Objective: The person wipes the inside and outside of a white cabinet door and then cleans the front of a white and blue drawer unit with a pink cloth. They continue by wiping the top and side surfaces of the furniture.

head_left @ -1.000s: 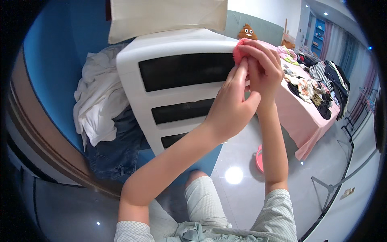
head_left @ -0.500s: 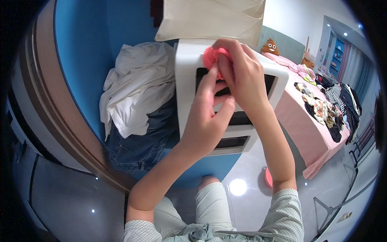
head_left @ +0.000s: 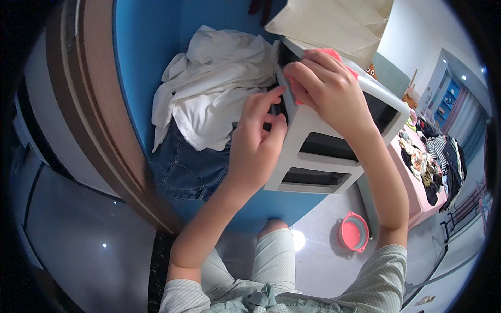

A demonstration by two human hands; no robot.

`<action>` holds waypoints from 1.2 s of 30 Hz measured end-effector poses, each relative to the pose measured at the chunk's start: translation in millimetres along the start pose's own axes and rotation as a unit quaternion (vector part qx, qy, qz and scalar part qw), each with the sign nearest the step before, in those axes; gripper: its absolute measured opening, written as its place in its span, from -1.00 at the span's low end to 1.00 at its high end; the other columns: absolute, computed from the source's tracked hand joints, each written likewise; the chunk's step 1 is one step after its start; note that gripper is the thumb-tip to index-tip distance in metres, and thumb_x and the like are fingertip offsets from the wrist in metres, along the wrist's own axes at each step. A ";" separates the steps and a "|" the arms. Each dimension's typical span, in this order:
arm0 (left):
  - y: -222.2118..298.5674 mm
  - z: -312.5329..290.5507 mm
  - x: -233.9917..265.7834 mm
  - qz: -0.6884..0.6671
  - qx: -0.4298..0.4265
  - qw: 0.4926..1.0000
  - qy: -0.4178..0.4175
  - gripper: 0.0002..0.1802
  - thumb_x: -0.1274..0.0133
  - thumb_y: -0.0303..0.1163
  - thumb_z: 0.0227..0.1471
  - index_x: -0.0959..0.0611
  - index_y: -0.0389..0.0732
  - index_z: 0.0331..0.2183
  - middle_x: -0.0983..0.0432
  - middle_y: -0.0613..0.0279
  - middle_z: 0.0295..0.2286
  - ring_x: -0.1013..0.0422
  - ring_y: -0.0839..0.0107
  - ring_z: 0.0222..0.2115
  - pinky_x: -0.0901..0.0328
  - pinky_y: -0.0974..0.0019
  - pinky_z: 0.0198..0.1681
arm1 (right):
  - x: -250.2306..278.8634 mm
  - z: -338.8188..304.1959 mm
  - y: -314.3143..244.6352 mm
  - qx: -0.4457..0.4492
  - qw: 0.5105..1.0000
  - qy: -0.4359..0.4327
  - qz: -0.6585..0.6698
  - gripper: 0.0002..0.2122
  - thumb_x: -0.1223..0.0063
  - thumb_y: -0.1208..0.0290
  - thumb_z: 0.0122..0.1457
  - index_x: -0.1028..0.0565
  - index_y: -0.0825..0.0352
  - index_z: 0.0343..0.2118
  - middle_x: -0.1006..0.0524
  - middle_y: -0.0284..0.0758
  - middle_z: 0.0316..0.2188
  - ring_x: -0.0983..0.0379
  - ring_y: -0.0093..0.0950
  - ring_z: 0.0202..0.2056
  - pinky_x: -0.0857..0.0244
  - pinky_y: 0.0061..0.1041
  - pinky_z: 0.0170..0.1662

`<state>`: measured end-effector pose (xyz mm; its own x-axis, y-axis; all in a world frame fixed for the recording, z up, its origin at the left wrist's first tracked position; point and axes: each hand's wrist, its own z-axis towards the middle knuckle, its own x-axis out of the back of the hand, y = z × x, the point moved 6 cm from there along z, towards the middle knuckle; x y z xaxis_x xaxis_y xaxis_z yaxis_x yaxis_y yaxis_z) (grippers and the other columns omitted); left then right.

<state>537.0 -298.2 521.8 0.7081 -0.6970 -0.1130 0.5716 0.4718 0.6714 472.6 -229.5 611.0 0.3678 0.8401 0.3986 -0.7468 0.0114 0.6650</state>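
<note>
A white storage cabinet point(head_left: 296, 128) with dark window panels stands turned at an angle on a blue shelf point(head_left: 302, 206). My right hand point(head_left: 336, 88) is closed around a pink fuzzy cloth point(head_left: 299, 89) and presses it to the cabinet's upper front corner. At the cabinet's left side, my left hand point(head_left: 254, 143) has its thumb and fingers apart and grips no loose object. Its fingertips are close to the dark side panel; whether they touch it I cannot tell. White clothing point(head_left: 209, 94) lies on folded blue jeans point(head_left: 188, 167) left of that hand.
A beige fabric organizer point(head_left: 334, 26) hangs over the cabinet. On the floor at right sits a pink-rimmed basin point(head_left: 355, 233). A pink-covered bed point(head_left: 417, 206) holds heaped clothes point(head_left: 420, 156). A brown wooden frame point(head_left: 112, 135) borders the left side.
The cabinet now shows its left side and sits further right in view. My right hand moved with the cloth to the front corner; my left hand shifted from the front to the side.
</note>
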 end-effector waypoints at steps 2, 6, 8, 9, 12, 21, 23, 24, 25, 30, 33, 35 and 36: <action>-12.8 -9.6 5.1 0.068 -0.061 0.996 0.015 -0.55 0.11 -0.57 -0.05 -0.42 -0.30 -0.04 -0.36 0.10 -0.11 -0.32 0.26 -0.13 -0.25 0.34 -0.13 | -4.6 -4.4 -6.4 0.021 1.000 -0.009 -0.021 -0.76 -0.08 0.37 -0.15 -0.37 0.26 -0.37 -0.47 -0.40 -0.41 -0.37 -0.39 -0.17 -0.29 -0.48 -0.06; -36.2 -37.9 8.7 0.071 -0.077 0.994 0.039 -0.49 0.12 -0.60 -0.08 -0.39 -0.29 0.00 -0.31 0.05 -0.02 -0.23 0.14 0.00 -0.06 0.22 0.10 | -18.8 -24.0 -24.1 0.041 0.997 -0.053 -0.024 -0.71 -0.09 0.35 -0.19 -0.41 0.26 -0.33 -0.46 -0.43 -0.40 -0.37 -0.45 -0.20 -0.29 -0.51 -0.09; -46.8 -49.5 4.8 0.053 -0.076 0.994 0.051 -0.46 0.12 -0.59 -0.08 -0.37 -0.29 0.03 -0.29 0.03 0.00 -0.20 0.13 0.02 -0.06 0.22 0.10 | -27.9 -36.6 -35.0 0.056 0.997 -0.048 -0.002 -0.71 -0.09 0.35 -0.21 -0.43 0.26 -0.33 -0.46 -0.43 -0.40 -0.37 -0.46 -0.21 -0.30 -0.52 -0.11; -52.8 -55.5 2.3 0.042 -0.074 0.995 0.058 -0.45 0.12 -0.58 -0.09 -0.35 -0.28 0.04 -0.27 0.02 0.00 -0.19 0.13 0.03 -0.05 0.21 0.11 | -30.8 -41.7 -40.6 0.065 0.997 -0.048 0.009 -0.70 -0.09 0.35 -0.21 -0.43 0.26 -0.33 -0.46 -0.44 -0.39 -0.38 -0.46 -0.21 -0.30 -0.53 -0.12; -61.8 -74.4 -7.8 0.073 -0.066 0.992 0.076 -0.40 0.16 -0.60 -0.10 -0.29 -0.30 0.08 -0.20 -0.04 0.05 -0.11 0.06 0.08 -0.03 0.16 0.13 | -38.0 -53.4 -56.1 0.062 0.997 -0.045 0.013 -0.72 -0.07 0.37 -0.23 -0.44 0.27 -0.35 -0.46 -0.43 -0.42 -0.39 -0.47 -0.24 -0.33 -0.54 -0.16; -85.5 -135.3 -23.7 0.221 -0.048 0.970 0.086 -0.31 0.18 -0.54 -0.16 -0.19 -0.43 0.11 -0.13 -0.19 0.07 0.08 -0.11 0.16 0.26 -0.17 0.18 | -66.5 -98.7 -99.6 0.086 0.989 -0.086 0.079 -0.57 -0.05 0.44 -0.20 -0.43 0.24 -0.14 -0.43 -0.40 -0.47 -0.38 -0.45 -0.28 -0.32 -0.49 -0.16; -93.1 -147.6 -27.2 0.226 -0.030 0.970 0.089 -0.29 0.15 -0.54 -0.18 -0.17 -0.45 0.10 -0.11 -0.21 0.08 0.10 -0.13 0.17 0.28 -0.18 0.18 | -75.7 -110.5 -110.1 0.102 0.990 -0.081 0.063 -0.49 -0.02 0.45 -0.18 -0.39 0.19 -0.02 -0.38 -0.43 -0.51 -0.35 -0.50 -0.33 -0.29 -0.53 -0.18; -99.3 -156.7 -29.2 0.236 -0.018 0.967 0.090 -0.28 0.15 -0.54 -0.18 -0.16 -0.46 0.10 -0.11 -0.21 0.08 0.10 -0.13 0.17 0.27 -0.18 0.18 | -80.4 -117.4 -116.6 0.107 0.989 -0.080 0.061 -0.48 -0.02 0.46 -0.17 -0.38 0.18 -0.01 -0.37 -0.43 -0.52 -0.34 -0.52 -0.35 -0.29 -0.55 -0.18; -105.4 -165.1 -30.2 0.247 -0.005 0.965 0.090 -0.28 0.14 -0.54 -0.18 -0.16 -0.46 0.10 -0.11 -0.21 0.08 0.10 -0.14 0.17 0.27 -0.18 0.19 | -84.5 -123.7 -123.3 0.112 0.989 -0.079 0.059 -0.48 -0.01 0.46 -0.16 -0.37 0.17 0.00 -0.35 -0.44 -0.53 -0.33 -0.53 -0.36 -0.28 -0.57 -0.19; -135.7 -199.6 -30.9 0.217 0.062 0.969 0.099 -0.30 0.13 -0.53 -0.13 -0.14 -0.47 0.10 -0.08 -0.23 0.09 0.09 -0.15 0.16 0.22 -0.10 0.20 | -100.0 -150.1 -150.9 0.095 0.986 -0.095 0.095 -0.44 -0.01 0.49 -0.16 -0.34 0.14 0.04 -0.32 -0.50 -0.51 -0.29 -0.59 -0.39 -0.22 -0.64 -0.22; -157.3 -219.5 -27.8 0.110 0.142 0.974 0.136 -0.32 0.15 -0.58 -0.09 -0.12 -0.40 0.12 -0.04 -0.15 0.12 0.07 0.03 0.18 0.18 0.07 0.22 | -104.8 -164.4 -162.8 0.106 0.984 -0.100 0.099 -0.44 -0.01 0.50 -0.16 -0.34 0.13 0.04 -0.33 -0.51 -0.47 -0.30 -0.59 -0.35 -0.22 -0.62 -0.16; -167.8 -228.8 -25.4 0.021 0.194 0.968 0.157 -0.33 0.17 -0.61 -0.08 -0.12 -0.37 0.13 -0.03 -0.07 0.14 0.05 0.16 0.19 0.17 0.16 0.22 | -109.1 -174.7 -168.4 0.108 0.982 -0.101 0.117 -0.44 -0.01 0.51 -0.15 -0.34 0.14 0.04 -0.34 -0.50 -0.42 -0.31 -0.58 -0.30 -0.21 -0.59 -0.08; -169.5 -226.9 -22.9 -0.020 0.213 0.963 0.163 -0.33 0.18 -0.62 -0.08 -0.12 -0.36 0.13 -0.03 -0.04 0.14 0.04 0.21 0.19 0.16 0.19 0.22 | -112.9 -180.5 -169.4 0.107 0.980 -0.101 0.134 -0.45 -0.02 0.51 -0.15 -0.33 0.14 0.04 -0.36 -0.49 -0.40 -0.31 -0.57 -0.26 -0.20 -0.57 -0.04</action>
<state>517.9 -239.7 244.3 0.8214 -0.4707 -0.3220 0.4281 0.1359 0.8935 457.5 -228.4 339.4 0.2930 0.6725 0.6796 -0.7067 -0.3264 0.6277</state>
